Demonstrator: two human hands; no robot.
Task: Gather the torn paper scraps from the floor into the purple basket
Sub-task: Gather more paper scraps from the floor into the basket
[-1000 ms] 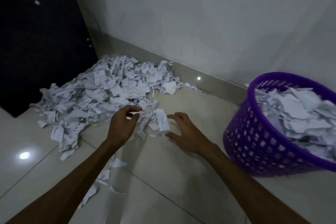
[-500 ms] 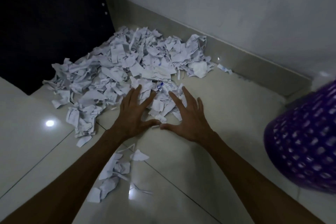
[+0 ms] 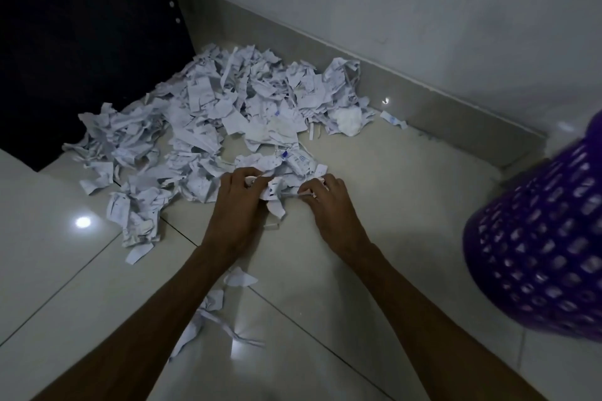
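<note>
There is one view only, from the camera on my head, so no second view shares the scene. It looks forward and steeply down at the tiled floor (image 3: 374,172), close above it, facing the far wall (image 3: 391,10). My forearms enter from the near edge. The wide lens bends the edges.

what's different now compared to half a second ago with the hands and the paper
Both hands, flat and spread on the scraps before, have curled: the left hand and right hand now grip a bunch of scraps between them. The big pile and purple basket look unchanged.
</note>
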